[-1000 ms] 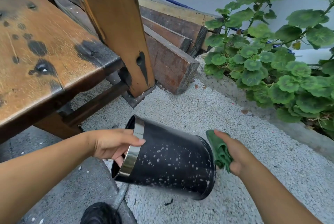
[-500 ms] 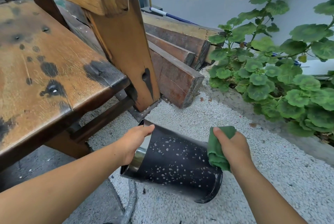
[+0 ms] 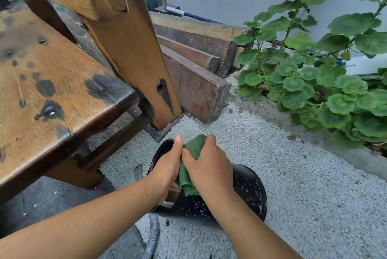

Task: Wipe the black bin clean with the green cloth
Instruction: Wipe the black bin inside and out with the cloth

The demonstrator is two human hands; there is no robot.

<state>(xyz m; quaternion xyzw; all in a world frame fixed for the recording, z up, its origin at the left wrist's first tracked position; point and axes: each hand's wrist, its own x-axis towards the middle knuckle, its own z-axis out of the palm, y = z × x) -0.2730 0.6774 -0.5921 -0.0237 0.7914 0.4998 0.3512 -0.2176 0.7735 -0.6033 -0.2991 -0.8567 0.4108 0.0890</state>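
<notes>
The black bin [image 3: 250, 194], speckled with pale spots, is held on its side above the gravel, its base to the right and its open, metal-rimmed mouth to the left. My left hand [image 3: 167, 166] grips the rim at the mouth. My right hand [image 3: 209, 166] holds the folded green cloth [image 3: 191, 162] and presses it on the bin's upper side close to the rim, right against my left hand. Both hands hide most of the bin's top and mouth.
A worn wooden bench [image 3: 52, 91] with a thick leg [image 3: 136, 60] stands at the left. Stacked timber beams [image 3: 194, 74] lie behind. Leafy green plants [image 3: 324, 78] fill the right. White gravel [image 3: 293, 175] covers the ground; a grey hose [image 3: 151, 235] lies below the bin.
My right hand has slid the green cloth from the bin's base end leftward along its upper side to the rim beside my left hand. The view has shifted a little.
</notes>
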